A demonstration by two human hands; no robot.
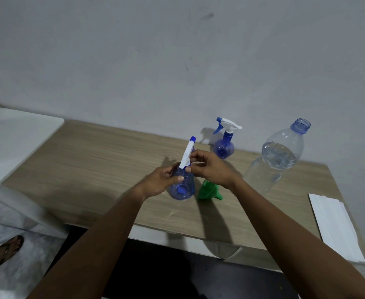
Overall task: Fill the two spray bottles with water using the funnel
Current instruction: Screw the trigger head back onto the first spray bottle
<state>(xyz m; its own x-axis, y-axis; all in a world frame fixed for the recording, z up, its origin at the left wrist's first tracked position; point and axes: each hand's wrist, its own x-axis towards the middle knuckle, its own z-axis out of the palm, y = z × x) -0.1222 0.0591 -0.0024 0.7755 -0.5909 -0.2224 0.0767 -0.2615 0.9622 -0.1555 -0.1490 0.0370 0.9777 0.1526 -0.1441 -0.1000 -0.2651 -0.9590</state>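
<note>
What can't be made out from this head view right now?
Head view only:
- Collar of the near spray bottle: covered by fingers of the right hand, so whether it is screwed on or loose is unclear.
- Its water level: hidden by the left hand and the blue tint.
- Green funnel: its upper part is hidden under the right wrist.
- Far spray bottle: too small to tell its contents.

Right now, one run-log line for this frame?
near spray bottle: left hand grips body, right hand pinches sprayer collar | far spray bottle: capped, untouched | funnel: lying on table | water bottle: open, part full
</note>
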